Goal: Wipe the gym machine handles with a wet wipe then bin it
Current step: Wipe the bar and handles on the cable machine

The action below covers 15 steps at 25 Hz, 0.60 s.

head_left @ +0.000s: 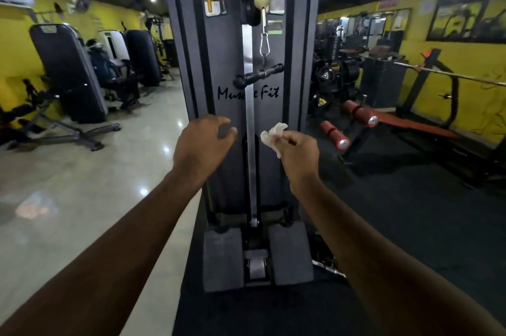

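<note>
A short black bar handle (259,75) hangs by a silver carabiner (264,44) from the cable of a grey cable machine (295,67) straight ahead. My right hand (297,154) is raised below the handle, to its right, with its fingers pinched on a crumpled white wet wipe (272,135). My left hand (202,144) hovers beside it at the same height, fingers curled apart and holding nothing. Both hands are well below the handle and touch neither it nor the machine.
Two grey foot plates (223,259) sit at the machine's base. A red decline bench (410,127) with roller pads and a barbell rack (449,75) stand to the right on black matting. Black padded machines (68,72) and a seated person (109,67) are on the glossy floor at left.
</note>
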Each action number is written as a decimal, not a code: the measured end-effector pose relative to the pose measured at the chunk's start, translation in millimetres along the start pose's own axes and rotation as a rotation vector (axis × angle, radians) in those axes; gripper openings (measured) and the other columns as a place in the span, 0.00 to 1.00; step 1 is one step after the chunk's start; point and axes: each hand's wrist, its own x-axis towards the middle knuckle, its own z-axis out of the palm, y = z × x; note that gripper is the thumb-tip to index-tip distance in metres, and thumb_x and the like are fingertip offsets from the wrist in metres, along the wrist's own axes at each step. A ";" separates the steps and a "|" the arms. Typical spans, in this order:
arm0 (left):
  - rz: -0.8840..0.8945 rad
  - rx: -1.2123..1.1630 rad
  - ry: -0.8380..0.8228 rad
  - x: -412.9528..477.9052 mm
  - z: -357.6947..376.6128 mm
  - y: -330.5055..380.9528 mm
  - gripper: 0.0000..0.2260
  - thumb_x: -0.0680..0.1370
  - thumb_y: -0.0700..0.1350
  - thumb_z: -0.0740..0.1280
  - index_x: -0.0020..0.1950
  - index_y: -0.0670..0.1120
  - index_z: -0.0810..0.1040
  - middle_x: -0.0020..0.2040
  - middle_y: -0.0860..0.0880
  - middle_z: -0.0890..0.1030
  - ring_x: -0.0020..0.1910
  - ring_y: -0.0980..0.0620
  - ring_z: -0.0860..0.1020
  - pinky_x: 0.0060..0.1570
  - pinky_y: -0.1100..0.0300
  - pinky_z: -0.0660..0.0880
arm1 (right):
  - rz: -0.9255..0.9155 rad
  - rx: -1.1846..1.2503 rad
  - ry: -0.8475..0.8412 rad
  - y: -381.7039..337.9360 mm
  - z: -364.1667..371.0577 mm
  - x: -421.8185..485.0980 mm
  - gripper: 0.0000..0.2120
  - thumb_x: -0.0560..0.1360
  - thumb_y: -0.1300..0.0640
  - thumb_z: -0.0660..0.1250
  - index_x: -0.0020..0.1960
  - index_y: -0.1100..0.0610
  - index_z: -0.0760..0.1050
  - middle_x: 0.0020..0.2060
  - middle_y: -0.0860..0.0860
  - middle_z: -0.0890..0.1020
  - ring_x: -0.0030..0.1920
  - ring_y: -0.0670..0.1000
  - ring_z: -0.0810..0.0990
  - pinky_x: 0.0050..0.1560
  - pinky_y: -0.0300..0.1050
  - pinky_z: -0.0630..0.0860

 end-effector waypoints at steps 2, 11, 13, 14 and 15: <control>-0.011 0.027 0.020 43.7 24.9 -3.1 0.19 0.79 0.56 0.64 0.67 0.50 0.77 0.63 0.48 0.80 0.59 0.49 0.77 0.58 0.57 0.72 | -0.027 0.002 0.012 2.2 17.9 51.9 0.07 0.72 0.52 0.74 0.39 0.51 0.78 0.36 0.51 0.82 0.37 0.46 0.80 0.41 0.45 0.79; 0.088 0.109 0.093 176.7 104.7 -47.1 0.23 0.80 0.56 0.64 0.74 0.49 0.70 0.69 0.49 0.75 0.67 0.50 0.72 0.63 0.59 0.68 | -0.272 -0.006 0.113 23.1 100.2 197.7 0.04 0.76 0.59 0.69 0.51 0.57 0.77 0.49 0.48 0.76 0.46 0.40 0.76 0.46 0.27 0.72; 0.120 0.081 0.091 188.8 112.5 -58.0 0.23 0.80 0.56 0.64 0.73 0.49 0.70 0.67 0.49 0.76 0.65 0.50 0.72 0.62 0.58 0.69 | -0.379 -0.007 0.147 24.4 115.9 214.0 0.04 0.77 0.59 0.69 0.51 0.57 0.77 0.47 0.45 0.76 0.46 0.38 0.77 0.47 0.28 0.73; 0.142 0.077 0.094 191.0 115.3 -61.0 0.23 0.80 0.56 0.64 0.73 0.49 0.71 0.66 0.49 0.77 0.65 0.51 0.73 0.62 0.59 0.68 | -0.433 -0.014 0.146 25.0 122.7 220.2 0.04 0.77 0.60 0.69 0.51 0.58 0.77 0.45 0.43 0.77 0.46 0.36 0.77 0.46 0.27 0.72; 0.157 0.067 0.096 191.3 118.1 -63.9 0.22 0.79 0.55 0.64 0.72 0.49 0.72 0.65 0.50 0.77 0.64 0.51 0.73 0.61 0.60 0.68 | -0.469 -0.022 0.135 27.3 128.8 225.0 0.04 0.78 0.61 0.68 0.51 0.59 0.78 0.44 0.42 0.78 0.45 0.35 0.77 0.45 0.26 0.72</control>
